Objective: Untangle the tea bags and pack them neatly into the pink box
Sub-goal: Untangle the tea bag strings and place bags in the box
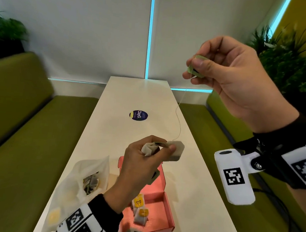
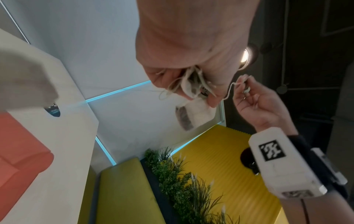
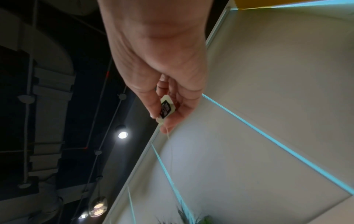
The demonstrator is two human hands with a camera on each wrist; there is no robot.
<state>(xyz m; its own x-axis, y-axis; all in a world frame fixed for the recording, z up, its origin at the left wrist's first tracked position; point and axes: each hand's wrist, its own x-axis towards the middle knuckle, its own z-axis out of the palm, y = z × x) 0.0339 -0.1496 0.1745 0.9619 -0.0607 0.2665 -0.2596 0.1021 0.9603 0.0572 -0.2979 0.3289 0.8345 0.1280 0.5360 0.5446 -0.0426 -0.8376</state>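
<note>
My left hand (image 1: 151, 152) grips a bunch of tangled tea bags (image 1: 176, 151) above the white table; the wrist view shows the tea bags (image 2: 193, 91) and strings bunched in its fingers. My right hand (image 1: 198, 68) is raised high and pinches a pale green paper tag (image 1: 195, 66), seen as a tag (image 3: 167, 108) with a black print between thumb and forefinger. A thin string (image 1: 178, 118) runs down from the tag to the bags. The open pink box (image 1: 159, 209) lies under my left wrist and holds two tea bags with yellow tags (image 1: 140, 209).
A translucent white pouch (image 1: 80, 187) with more tangled tea bags lies left of the box. A round dark sticker (image 1: 138, 115) sits mid-table. Green benches (image 1: 18, 142) flank the narrow table (image 1: 111, 121), and plants (image 1: 295, 68) stand behind them.
</note>
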